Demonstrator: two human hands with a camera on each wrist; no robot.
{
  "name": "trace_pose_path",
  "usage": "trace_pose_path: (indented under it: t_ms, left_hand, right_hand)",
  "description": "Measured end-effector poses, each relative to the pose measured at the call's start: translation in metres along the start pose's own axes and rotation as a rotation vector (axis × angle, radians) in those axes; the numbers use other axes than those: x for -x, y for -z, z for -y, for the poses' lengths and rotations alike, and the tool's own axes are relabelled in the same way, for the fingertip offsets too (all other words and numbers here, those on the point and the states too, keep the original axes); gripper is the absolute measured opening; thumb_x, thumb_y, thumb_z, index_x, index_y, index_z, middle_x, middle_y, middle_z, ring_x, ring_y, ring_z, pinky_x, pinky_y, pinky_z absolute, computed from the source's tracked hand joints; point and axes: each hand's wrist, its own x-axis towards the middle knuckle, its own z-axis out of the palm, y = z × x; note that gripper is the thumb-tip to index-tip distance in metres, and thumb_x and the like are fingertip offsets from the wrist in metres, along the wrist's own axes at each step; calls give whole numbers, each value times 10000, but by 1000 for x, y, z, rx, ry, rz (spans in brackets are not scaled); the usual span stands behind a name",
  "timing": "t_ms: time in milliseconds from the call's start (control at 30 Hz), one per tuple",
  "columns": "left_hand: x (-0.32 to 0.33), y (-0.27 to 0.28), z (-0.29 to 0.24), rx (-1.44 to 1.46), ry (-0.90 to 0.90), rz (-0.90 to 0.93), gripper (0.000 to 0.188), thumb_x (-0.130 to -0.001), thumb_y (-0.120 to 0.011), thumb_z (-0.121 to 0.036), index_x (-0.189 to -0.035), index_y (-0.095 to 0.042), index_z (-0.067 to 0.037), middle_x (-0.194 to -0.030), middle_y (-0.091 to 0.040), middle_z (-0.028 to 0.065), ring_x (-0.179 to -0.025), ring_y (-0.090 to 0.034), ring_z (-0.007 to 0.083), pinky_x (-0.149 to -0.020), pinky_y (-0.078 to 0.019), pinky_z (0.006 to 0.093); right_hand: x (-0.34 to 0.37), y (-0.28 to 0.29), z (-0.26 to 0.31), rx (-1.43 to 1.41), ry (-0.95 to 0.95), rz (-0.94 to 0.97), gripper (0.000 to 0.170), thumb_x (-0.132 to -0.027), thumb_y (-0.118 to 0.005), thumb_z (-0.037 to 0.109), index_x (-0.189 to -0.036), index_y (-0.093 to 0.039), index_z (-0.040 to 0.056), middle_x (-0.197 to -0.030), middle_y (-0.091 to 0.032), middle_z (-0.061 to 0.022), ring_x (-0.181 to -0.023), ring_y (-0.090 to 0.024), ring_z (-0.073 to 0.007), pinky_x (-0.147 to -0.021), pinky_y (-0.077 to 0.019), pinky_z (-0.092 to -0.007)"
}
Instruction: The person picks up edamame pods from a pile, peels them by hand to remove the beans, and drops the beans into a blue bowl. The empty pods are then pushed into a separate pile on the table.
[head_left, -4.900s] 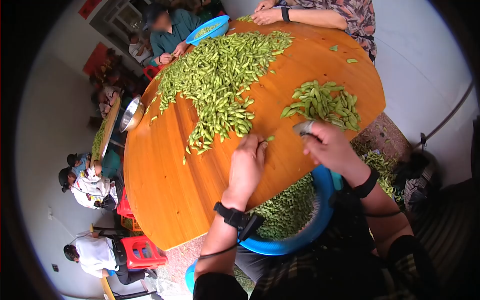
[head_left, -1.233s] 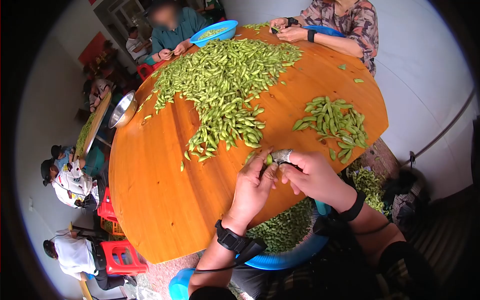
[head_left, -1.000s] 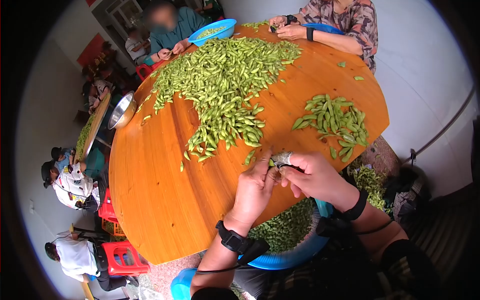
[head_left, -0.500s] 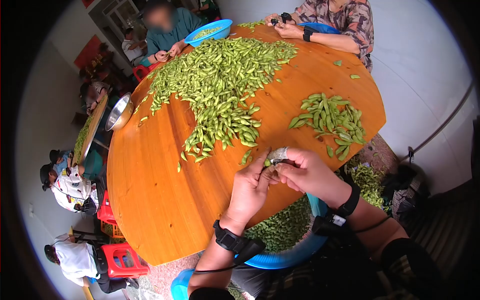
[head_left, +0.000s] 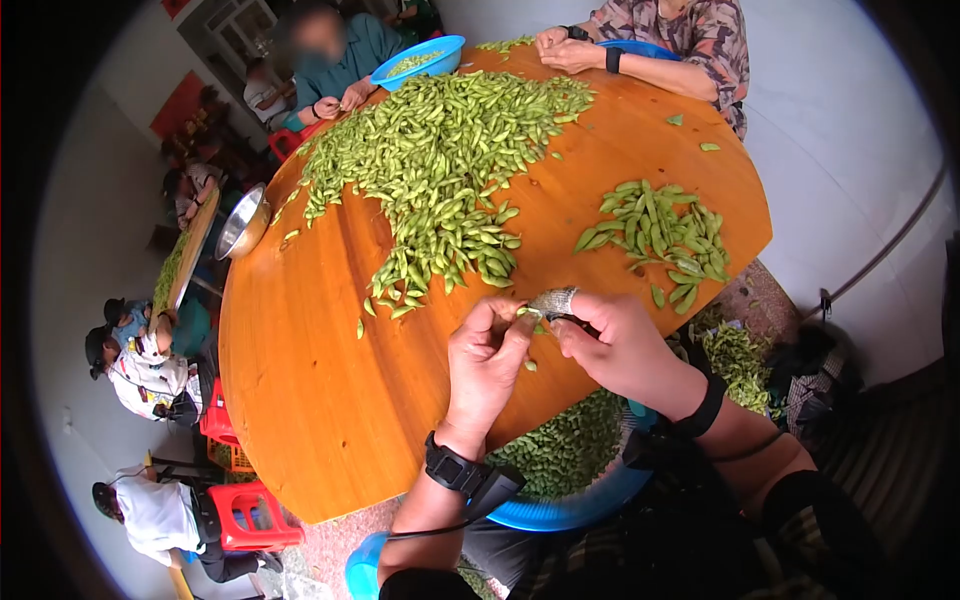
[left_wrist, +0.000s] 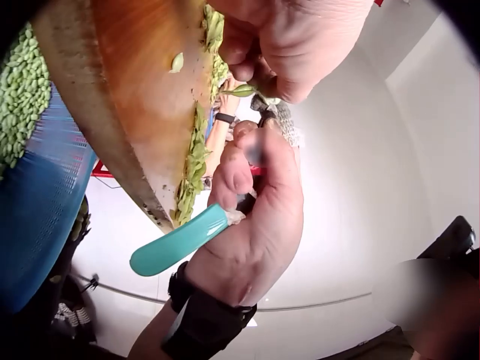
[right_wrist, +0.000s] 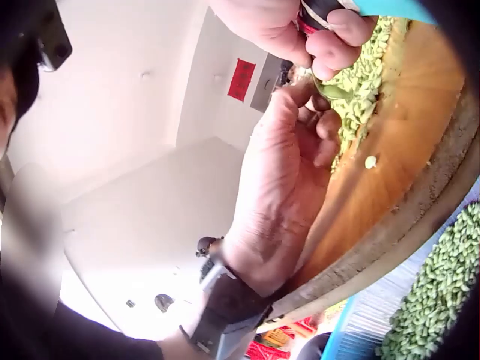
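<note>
My left hand [head_left: 478, 365] pinches a green soybean pod [left_wrist: 240, 91] between thumb and fingers, above the near edge of the wooden table. Close against it, my right hand [head_left: 632, 350] works at the pod with its fingertips. A grey knitted cover [head_left: 553, 302] sits on a finger of the right hand. That hand also grips a tool with a teal handle [left_wrist: 180, 241], which sticks out past the palm; its working end is mostly hidden by the fingers. One loose bean [head_left: 530, 366] lies on the table just below the hands.
A large heap of pods [head_left: 440, 180] covers the far part of the round table [head_left: 300, 400], with a smaller pile [head_left: 665, 235] at right. Below the near edge stands a blue basin [head_left: 575, 513] of shelled beans. A metal bowl [head_left: 243, 222] and two people are across the table.
Earlier the right hand was apart, near the small pile; it then came left to meet the left hand at the pod. A loose bean now shows on the table beneath them.
</note>
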Motion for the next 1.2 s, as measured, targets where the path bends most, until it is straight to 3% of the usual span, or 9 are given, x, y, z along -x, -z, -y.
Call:
trace_pose_path:
  t_ms: [100, 167, 233, 333, 467, 767, 833, 933, 1200]
  left_hand:
    - [0, -3, -2, -107, 29, -55, 68, -926, -547, -37, -972, -567, 9, -787, -624, 35, -592, -573, 80, -497, -476, 226]
    - [0, -4, 0, -209, -8, -61, 71, -914, -544, -31, -964, -558, 17, -774, -621, 52, -575, -573, 90, -495, -475, 243]
    - [-1, -4, 4, -339, -73, -58, 85, -895, -514, -17, -960, -535, 34, -748, -608, 116, -523, -576, 153, -508, -484, 307]
    - [0, -2, 5, -425, -62, -14, 128, -921, -450, -28, -1012, -515, 34, -827, -581, 67, -609, -541, 90, -517, -507, 250]
    - [0, -1, 5, -464, -72, -2, 155, -925, -417, -33, -1028, -509, 37, -814, -571, 70, -610, -539, 99, -524, -501, 258]
    - [-1, 1, 8, -210, 47, 45, 221, -941, -358, -8, -1100, -511, -9, -755, -542, 28, -561, -474, 59, -509, -453, 218]
    - [0, -2, -3, -134, 144, 90, 204, -956, -372, -26, -1104, -512, -22, -732, -543, 14, -545, -465, 44, -493, -428, 201]
    - [-2, -4, 5, -201, 36, 64, 160, -963, -399, -43, -1071, -517, -27, -709, -542, 9, -536, -465, 45, -470, -405, 195]
    - [-2, -1, 12, -211, 95, -26, 142, -940, -422, -23, -1043, -520, -24, -683, -526, 6, -523, -460, 57, -481, -444, 219]
  right_hand:
    - [1, -3, -6, -7, 26, 1, 121, -909, -548, 43, -991, -631, 9, -612, -530, 28, -518, -440, -31, -449, -352, -227]
    - [-1, -2, 4, -220, -278, 65, 126, -923, -539, 61, -1002, -628, 22, -629, -554, 23, -520, -478, -28, -438, -359, -215]
    - [-2, -1, 2, -258, -289, 89, 121, -930, -536, 75, -997, -622, 23, -643, -562, 21, -520, -489, -31, -431, -360, -212]
    - [-3, 1, 1, -340, -348, 118, 114, -938, -534, 98, -981, -610, 25, -673, -569, 15, -520, -497, -36, -426, -360, -207]
    - [-4, 6, 3, -472, -435, 136, 110, -940, -541, 129, -967, -597, 38, -710, -570, 12, -515, -482, -40, -435, -356, -195]
    - [-9, 10, -5, -648, -523, 129, 155, -953, -537, 157, -1032, -618, 50, -716, -571, 5, -509, -471, -43, -438, -346, -190]
    - [-7, 10, -4, -614, -489, 112, 148, -953, -541, 158, -1021, -618, 51, -716, -573, 5, -510, -473, -43, -438, -347, -189]
    - [-5, 8, -6, -567, -450, 96, 136, -953, -544, 158, -1001, -616, 53, -717, -577, 5, -513, -479, -41, -438, -350, -189]
    - [-1, -2, -4, -504, -416, 105, 133, -958, -540, 159, -988, -611, 50, -722, -581, 12, -525, -487, -34, -437, -352, -188]
